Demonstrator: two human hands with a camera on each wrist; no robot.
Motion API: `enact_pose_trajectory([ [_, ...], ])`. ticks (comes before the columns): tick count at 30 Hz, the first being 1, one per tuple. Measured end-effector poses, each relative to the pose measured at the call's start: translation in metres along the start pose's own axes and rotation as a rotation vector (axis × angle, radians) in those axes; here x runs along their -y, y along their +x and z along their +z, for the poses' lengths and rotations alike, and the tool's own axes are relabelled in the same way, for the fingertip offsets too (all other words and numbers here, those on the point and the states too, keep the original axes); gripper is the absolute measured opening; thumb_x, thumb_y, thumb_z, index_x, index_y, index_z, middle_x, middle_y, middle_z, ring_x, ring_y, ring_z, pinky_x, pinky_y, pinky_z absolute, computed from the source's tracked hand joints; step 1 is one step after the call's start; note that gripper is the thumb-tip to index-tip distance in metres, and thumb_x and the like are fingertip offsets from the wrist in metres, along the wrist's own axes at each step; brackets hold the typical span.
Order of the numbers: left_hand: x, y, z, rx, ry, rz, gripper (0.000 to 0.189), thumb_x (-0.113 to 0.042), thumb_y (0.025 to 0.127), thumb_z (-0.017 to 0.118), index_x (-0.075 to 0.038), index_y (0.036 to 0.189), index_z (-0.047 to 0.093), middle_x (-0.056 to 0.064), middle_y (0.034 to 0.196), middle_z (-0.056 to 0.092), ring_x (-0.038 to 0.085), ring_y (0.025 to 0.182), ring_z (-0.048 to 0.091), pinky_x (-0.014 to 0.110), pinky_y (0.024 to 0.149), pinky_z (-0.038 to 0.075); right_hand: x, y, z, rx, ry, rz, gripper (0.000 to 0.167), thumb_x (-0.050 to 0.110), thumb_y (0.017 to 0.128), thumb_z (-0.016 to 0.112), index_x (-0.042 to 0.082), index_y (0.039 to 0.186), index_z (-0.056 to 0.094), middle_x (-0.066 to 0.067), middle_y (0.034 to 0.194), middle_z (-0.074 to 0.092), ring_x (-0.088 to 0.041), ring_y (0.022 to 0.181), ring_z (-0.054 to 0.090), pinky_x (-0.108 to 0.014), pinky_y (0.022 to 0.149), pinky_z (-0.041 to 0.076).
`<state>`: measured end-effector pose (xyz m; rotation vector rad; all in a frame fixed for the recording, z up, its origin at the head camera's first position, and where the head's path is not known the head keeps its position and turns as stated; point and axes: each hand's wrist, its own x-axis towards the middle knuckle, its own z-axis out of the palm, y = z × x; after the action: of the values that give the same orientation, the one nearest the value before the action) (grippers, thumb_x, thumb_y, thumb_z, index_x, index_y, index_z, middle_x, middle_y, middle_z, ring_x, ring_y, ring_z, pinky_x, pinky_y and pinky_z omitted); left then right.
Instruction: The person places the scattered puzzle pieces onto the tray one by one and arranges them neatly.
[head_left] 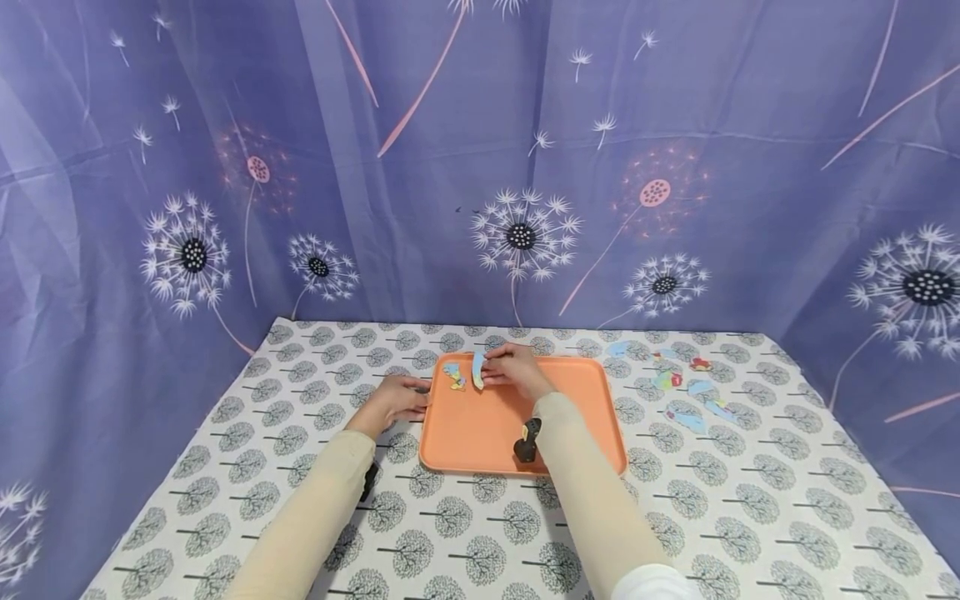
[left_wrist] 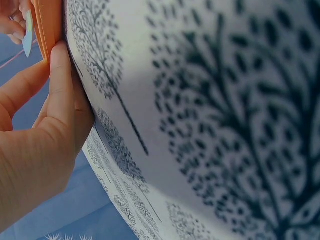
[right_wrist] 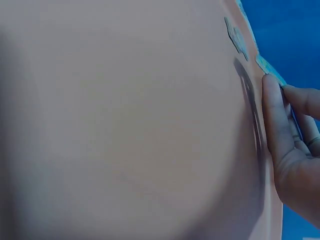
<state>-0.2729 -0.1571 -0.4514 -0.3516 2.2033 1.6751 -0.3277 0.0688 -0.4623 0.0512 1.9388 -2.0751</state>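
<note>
My right hand (head_left: 517, 369) is over the far left part of an orange tray (head_left: 480, 437), pinching a narrow light-blue puzzle piece (head_left: 477, 371) between thumb and fingers. In the right wrist view that piece (right_wrist: 270, 69) sticks out past the fingertips. Beside it on the tray lie small blue-and-yellow puzzle pieces (head_left: 454, 377). At the tray's left edge, my left hand (head_left: 393, 402) holds the rim; the left wrist view shows its thumb and fingers (left_wrist: 61, 75) on either side of the tray's edge.
To the right of the tray, several puzzle pieces (head_left: 686, 419) in blue, red and green lie scattered on the tree-print tablecloth (head_left: 480, 558). A purple dandelion curtain (head_left: 420, 208) hangs behind the table. A black device (head_left: 528, 440) is strapped at the right wrist.
</note>
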Motion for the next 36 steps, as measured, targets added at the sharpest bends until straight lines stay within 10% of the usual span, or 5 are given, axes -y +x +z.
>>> enact_pose_trajectory([
  [36, -0.001, -0.002, 0.0, 0.003, -0.017, 0.005, 0.042, 0.005, 0.085, 0.068, 0.003, 0.126, 0.06, 0.017, 0.086, 0.069, 0.016, 0.063, 0.067, 0.028, 0.068, 0.062, -0.005, 0.001, 0.014, -0.131, -0.214, -0.04, 0.013, -0.004, 0.088, 0.065, -0.009, 0.1, 0.068, -0.018, 0.082, 0.069, -0.018, 0.06, 0.067, -0.03, 0.059, 0.062],
])
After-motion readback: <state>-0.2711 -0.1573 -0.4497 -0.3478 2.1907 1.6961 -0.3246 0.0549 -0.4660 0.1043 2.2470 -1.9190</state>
